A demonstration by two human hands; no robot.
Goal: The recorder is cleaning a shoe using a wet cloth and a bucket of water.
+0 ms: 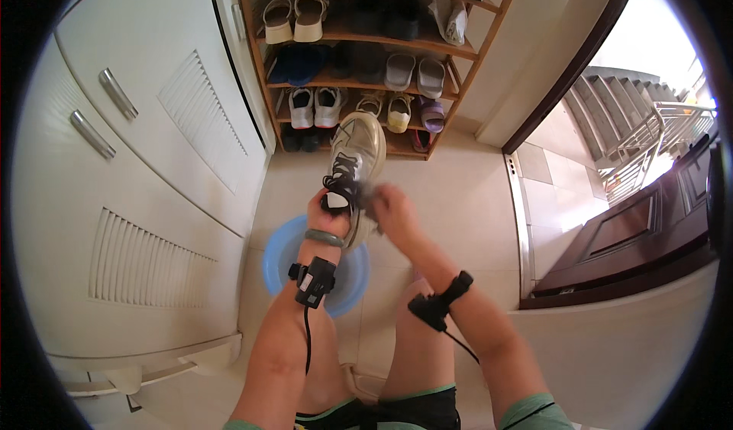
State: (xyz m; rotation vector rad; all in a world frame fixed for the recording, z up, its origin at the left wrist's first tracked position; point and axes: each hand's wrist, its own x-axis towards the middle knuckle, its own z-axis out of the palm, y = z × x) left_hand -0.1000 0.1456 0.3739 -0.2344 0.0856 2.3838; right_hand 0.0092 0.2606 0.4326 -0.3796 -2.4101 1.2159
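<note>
A beige and silver sneaker [365, 143] with black laces is held up in front of me, its toe pointing away. My left hand [327, 218] is closed on it at the heel and ankle opening. Against the sneaker's right side, my right hand [398, 215] is closed on a small dark grey thing [369, 201], smeared by motion; its kind I cannot make out. Below the shoe a light blue basin [276, 266] stands on the floor, partly hidden by my left forearm.
A wooden shoe rack [366, 34] with several pairs of shoes stands straight ahead. White louvred cabinet doors [153, 140] rise on the left. To the right, a dark brown door [634, 224] stands open onto stairs [611, 113] with a metal railing.
</note>
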